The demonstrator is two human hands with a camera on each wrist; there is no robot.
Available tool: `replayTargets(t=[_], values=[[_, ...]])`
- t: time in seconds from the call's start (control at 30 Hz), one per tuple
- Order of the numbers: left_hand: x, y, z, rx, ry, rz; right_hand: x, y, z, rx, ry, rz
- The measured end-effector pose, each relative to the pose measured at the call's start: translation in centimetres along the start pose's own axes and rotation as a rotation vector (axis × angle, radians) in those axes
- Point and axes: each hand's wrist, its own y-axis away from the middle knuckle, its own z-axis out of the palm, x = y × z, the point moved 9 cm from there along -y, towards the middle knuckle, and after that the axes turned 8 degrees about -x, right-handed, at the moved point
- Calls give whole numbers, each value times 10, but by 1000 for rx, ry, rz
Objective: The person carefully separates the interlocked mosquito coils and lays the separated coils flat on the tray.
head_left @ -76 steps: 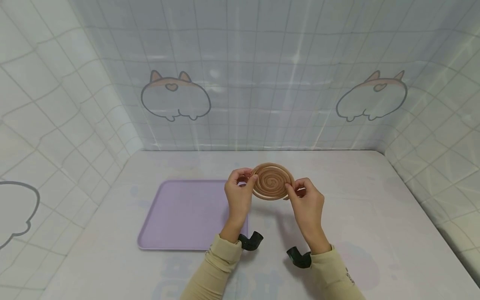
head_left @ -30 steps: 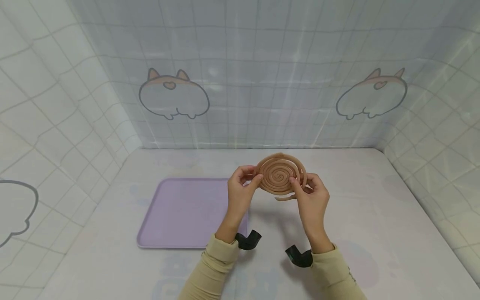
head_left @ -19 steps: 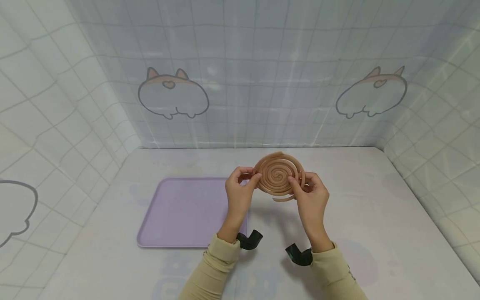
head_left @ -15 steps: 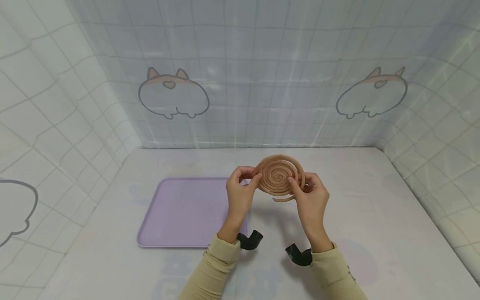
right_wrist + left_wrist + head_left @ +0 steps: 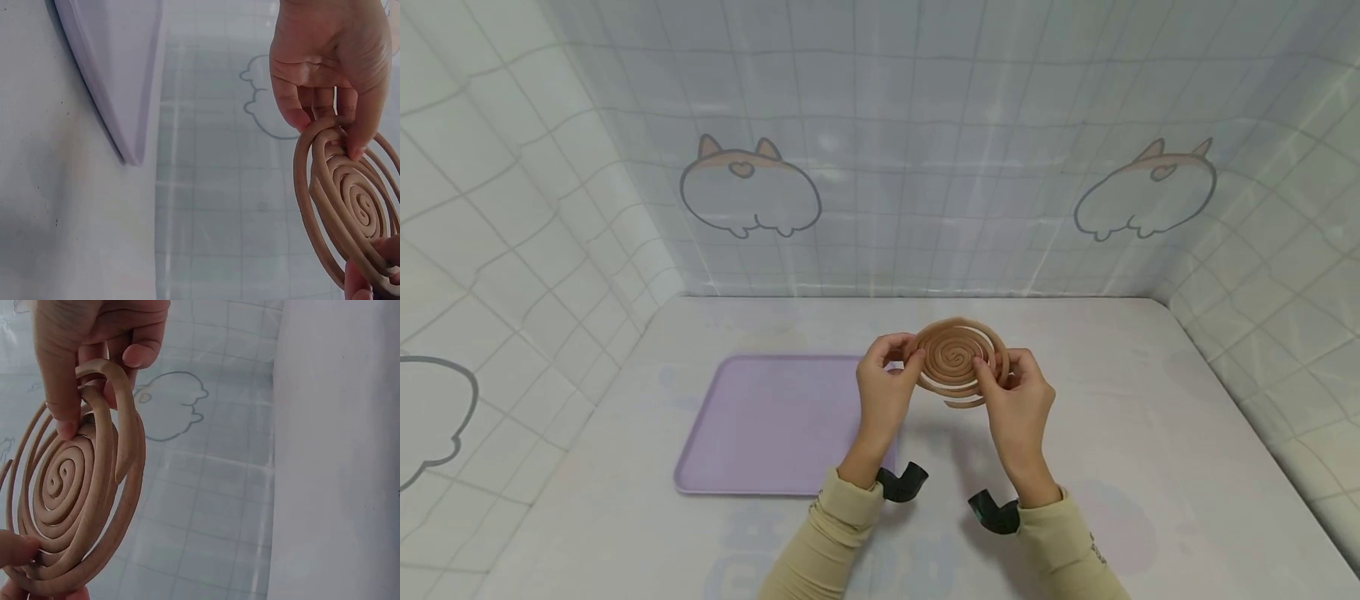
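A brown mosquito coil [image 5: 955, 357] is held up above the table between both hands, its face tilted towards the head camera. My left hand [image 5: 883, 396] pinches its left side, thumb in front and fingers behind. On the opposite side, my right hand [image 5: 1018, 412] grips the rim the same way, its thumb near the inner turns. The left wrist view shows two strands of the coil [image 5: 62, 478] meeting in an S at the centre. Outer turns stand apart from the inner spiral, and a loose end hangs at the bottom. Fingertips behind the coil are partly hidden.
A shallow purple tray [image 5: 767, 425] lies on the white table [image 5: 1120, 392], left of the coil and partly behind the left forearm. Black elbow-shaped pieces [image 5: 902, 482] sit at both wrists. Tile-patterned sheeting [image 5: 940, 167] rises behind the table and at both sides.
Compared with 2.5 seconds ago, the coil's outer turns have spread away from its inner spiral and it has moved slightly right. In the last half second its upper edge has dipped a little.
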Motion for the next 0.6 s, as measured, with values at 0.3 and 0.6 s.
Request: replayTargets(t=[0.3,0.6], values=[[-4,-2,5,-77,-10,-37,-1,-1,1,-13,18,13],[0,-3,1,-63,-43,-53,-9,-1,1,-4,94,-3]])
